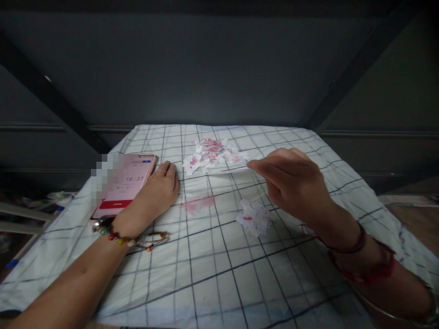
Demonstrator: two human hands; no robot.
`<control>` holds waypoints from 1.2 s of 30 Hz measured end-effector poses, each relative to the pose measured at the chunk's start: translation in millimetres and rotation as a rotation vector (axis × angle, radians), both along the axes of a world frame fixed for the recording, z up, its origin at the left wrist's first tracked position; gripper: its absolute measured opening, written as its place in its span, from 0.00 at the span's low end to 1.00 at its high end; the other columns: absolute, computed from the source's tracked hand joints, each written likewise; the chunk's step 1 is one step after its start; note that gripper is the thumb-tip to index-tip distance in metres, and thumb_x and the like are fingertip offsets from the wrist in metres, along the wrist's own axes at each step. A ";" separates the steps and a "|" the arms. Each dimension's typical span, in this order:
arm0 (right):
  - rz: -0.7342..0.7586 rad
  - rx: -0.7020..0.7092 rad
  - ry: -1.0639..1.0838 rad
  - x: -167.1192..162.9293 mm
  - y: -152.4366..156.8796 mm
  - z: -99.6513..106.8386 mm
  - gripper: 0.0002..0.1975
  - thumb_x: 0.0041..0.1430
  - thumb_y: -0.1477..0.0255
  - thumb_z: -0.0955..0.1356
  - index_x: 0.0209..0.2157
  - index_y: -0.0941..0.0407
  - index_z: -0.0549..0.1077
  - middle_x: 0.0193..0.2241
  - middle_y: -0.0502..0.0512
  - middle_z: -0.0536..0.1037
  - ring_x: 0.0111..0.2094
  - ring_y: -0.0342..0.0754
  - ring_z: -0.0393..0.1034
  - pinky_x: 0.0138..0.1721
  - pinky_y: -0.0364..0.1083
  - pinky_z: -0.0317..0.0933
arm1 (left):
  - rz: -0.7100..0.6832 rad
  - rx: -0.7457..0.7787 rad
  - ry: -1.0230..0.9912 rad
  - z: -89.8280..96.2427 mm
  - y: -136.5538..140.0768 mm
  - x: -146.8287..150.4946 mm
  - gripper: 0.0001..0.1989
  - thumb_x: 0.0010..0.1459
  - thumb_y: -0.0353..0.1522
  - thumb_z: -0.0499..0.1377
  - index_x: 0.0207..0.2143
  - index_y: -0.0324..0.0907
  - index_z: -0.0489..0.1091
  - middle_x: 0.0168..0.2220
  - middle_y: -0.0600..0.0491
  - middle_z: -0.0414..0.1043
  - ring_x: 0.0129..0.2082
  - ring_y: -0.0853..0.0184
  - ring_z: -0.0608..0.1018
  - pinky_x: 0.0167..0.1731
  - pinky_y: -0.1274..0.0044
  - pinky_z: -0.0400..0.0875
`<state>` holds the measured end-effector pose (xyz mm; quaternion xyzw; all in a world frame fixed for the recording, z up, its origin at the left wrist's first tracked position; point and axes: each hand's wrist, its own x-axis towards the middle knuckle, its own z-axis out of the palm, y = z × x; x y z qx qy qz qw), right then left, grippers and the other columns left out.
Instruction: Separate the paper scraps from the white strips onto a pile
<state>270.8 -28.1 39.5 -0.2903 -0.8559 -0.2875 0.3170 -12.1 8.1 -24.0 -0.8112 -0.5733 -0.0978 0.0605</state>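
Observation:
A loose heap of white and pink paper pieces [214, 154] lies toward the far side of the cloth. My right hand [291, 180] is raised at its right edge, thumb and forefinger pinched on what looks like a thin white paper piece, mostly hard to make out. Below that hand sits a smaller pile of white paper pieces [255, 218], one with a red mark. My left hand [159, 187] rests on the cloth, palm down with fingers stretched forward and holding nothing, right beside a phone [123, 183] whose lit screen reads 16:37.
A white cloth with dark grid lines [206, 283] covers the table. Between the two piles is a faint pink patch [197, 205] on the cloth. A dark panel [219, 68] stands behind the table. At the left are pale rails [24, 214] with clutter behind.

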 end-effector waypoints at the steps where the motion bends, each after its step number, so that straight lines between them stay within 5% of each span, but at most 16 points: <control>1: 0.012 -0.020 -0.023 0.6 -0.4 0.7 0.16 0.51 0.87 0.60 0.36 0.56 0.72 0.25 0.49 0.76 0.28 0.44 0.66 0.28 0.46 0.58 | -0.001 0.007 -0.007 -0.3 0.0 -0.2 0.21 0.61 0.29 0.41 0.51 0.27 0.63 0.53 0.33 0.64 0.56 0.53 0.65 0.57 0.58 0.59; 7: 0.111 -0.074 0.013 0.3 -7.9 5.3 0.18 0.52 0.87 0.60 0.38 0.55 0.72 0.26 0.50 0.76 0.31 0.44 0.67 0.31 0.46 0.61 | -0.040 0.035 -0.032 -0.5 0.0 -0.8 0.20 0.60 0.29 0.42 0.50 0.30 0.64 0.51 0.35 0.66 0.54 0.53 0.66 0.56 0.55 0.60; 18: -0.149 0.027 0.050 6.2 4.4 -3.4 0.15 0.53 0.84 0.61 0.39 0.53 0.68 0.24 0.49 0.74 0.26 0.47 0.63 0.28 0.48 0.53 | 0.026 0.007 0.054 2.6 -2.2 2.2 0.23 0.61 0.29 0.40 0.52 0.22 0.62 0.54 0.29 0.62 0.58 0.52 0.64 0.60 0.59 0.55; 36: -0.038 0.000 -0.054 -1.4 2.7 0.2 0.16 0.52 0.88 0.59 0.36 0.55 0.69 0.26 0.49 0.76 0.28 0.44 0.66 0.27 0.45 0.55 | 0.012 0.050 0.053 -2.6 -0.5 -0.4 0.21 0.61 0.28 0.41 0.51 0.24 0.62 0.54 0.29 0.63 0.56 0.52 0.66 0.58 0.57 0.57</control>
